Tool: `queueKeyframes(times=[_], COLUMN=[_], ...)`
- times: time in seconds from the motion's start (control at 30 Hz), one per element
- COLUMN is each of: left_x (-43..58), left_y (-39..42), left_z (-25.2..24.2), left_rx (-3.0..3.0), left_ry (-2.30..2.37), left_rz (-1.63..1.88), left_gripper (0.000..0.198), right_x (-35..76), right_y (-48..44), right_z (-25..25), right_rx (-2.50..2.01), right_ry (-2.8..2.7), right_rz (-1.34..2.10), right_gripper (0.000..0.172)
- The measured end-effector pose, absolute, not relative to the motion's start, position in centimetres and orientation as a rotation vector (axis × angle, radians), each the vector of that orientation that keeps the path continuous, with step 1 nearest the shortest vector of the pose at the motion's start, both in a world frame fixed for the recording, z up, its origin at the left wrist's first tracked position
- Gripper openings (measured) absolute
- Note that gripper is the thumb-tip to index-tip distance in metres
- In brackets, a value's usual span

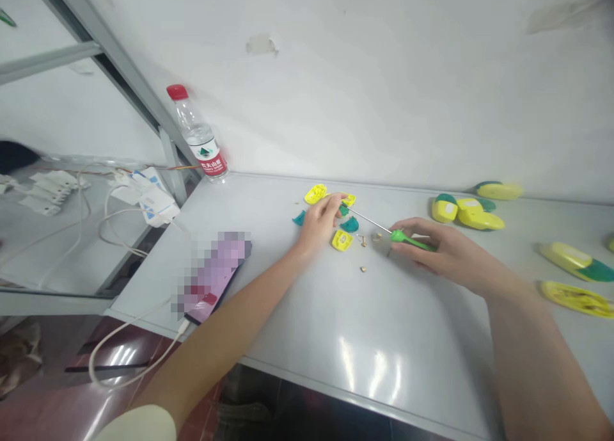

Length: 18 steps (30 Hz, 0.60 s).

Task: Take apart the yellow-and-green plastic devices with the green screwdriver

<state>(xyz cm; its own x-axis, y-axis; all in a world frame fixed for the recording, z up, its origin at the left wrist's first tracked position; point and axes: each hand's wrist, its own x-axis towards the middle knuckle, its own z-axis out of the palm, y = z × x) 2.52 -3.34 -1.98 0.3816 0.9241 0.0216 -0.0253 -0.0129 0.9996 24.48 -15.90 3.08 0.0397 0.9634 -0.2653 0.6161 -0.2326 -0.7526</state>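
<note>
My left hand [319,222] rests on the white table top [364,326], its fingertips pinching a small yellow-and-green plastic piece [346,204]. My right hand [434,246] is shut on a green-handled screwdriver [403,237], whose thin metal shaft reaches to that piece. Around the hands lie a yellow plastic shell [315,194], a second yellow shell [342,240], and a teal shell [349,224]. Another teal shell [299,218] lies left of my left hand. Tiny brass-coloured bits [363,269] lie below the screwdriver.
Yellow-and-green plastic casings [480,214] lie along the right of the table. A red-capped water bottle [199,137] stands at the back corner. A phone with a blurred screen [215,278] trails a white cable over the front edge. White chargers and cables [153,204] lie on a shelf at left.
</note>
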Motion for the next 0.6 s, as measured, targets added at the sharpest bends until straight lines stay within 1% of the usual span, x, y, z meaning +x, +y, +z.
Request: queueKeyframes(times=[0.07,0.13,0.17,0.27,0.37,0.43,0.53,0.6], left_x=[2.54,2.57,2.59,2.62,2.57,2.53,2.52,2.55], left_y=[-3.37,-3.38,-3.38,-3.36,-3.34,-3.34,-3.4,-3.47], left_z=[-2.11,-2.22,-2.25,-2.23,-2.15,-2.13,-2.12,-2.07], left_rx=[1.401,1.426,1.427,1.393,1.372,1.374,1.388,1.393], left_ry=[0.886,0.879,0.877,0.878,0.877,0.87,0.865,0.866], left_rz=[0.933,0.933,0.935,0.929,0.925,0.929,0.931,0.932], left_gripper=[0.041,0.041,0.041,0.04,0.039,0.038,0.04,0.04], right_x=[24.58,24.68,24.71,24.77,24.84,24.95,25.1,25.11], right_y=[-15.93,-15.94,-15.94,-15.89,-15.85,-15.87,-15.94,-15.98], right_z=[3.16,3.29,3.34,3.39,3.31,3.18,2.97,2.91], right_rx=[-1.89,-1.858,-1.846,-1.889,-1.911,-1.877,-1.881,-1.919], right_ry=[-1.624,-1.672,-1.684,-1.635,-1.637,-1.701,-1.707,-1.665], right_rz=[1.12,1.164,1.156,1.055,0.968,0.967,1.015,0.989], right_gripper=[0.057,0.06,0.06,0.054,0.053,0.049,0.049,0.05])
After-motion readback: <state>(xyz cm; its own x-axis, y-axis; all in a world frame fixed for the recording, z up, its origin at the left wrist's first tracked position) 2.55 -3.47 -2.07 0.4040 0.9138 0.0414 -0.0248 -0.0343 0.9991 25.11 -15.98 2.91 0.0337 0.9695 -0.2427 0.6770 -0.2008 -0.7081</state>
